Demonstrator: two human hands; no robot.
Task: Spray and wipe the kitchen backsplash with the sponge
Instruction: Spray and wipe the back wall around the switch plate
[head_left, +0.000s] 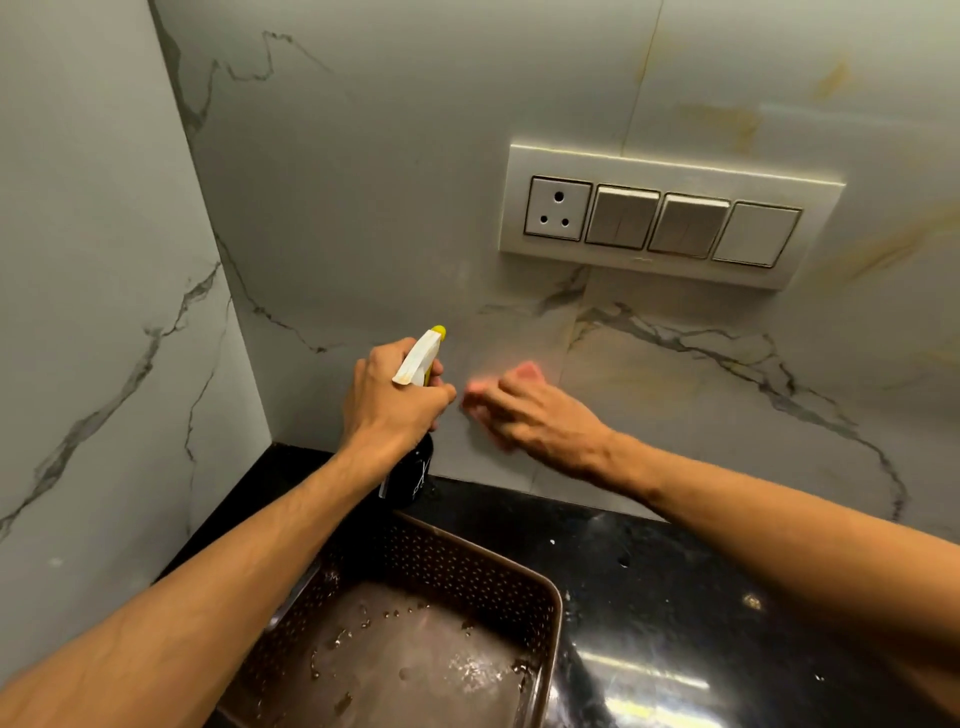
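L hand (395, 400) grips spray bottle (415, 467), counter's (649, 571) back-left corner; R hand (540, 415) flat-fingered on sponge (524, 371), backsplash (389, 182) under switch panel (665, 218); tray (551, 597) nearer.

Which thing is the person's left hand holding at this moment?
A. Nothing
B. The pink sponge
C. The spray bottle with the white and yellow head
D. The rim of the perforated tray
C: the left hand grips the spray bottle by its neck, while the right hand presses the pink sponge on the backsplash.
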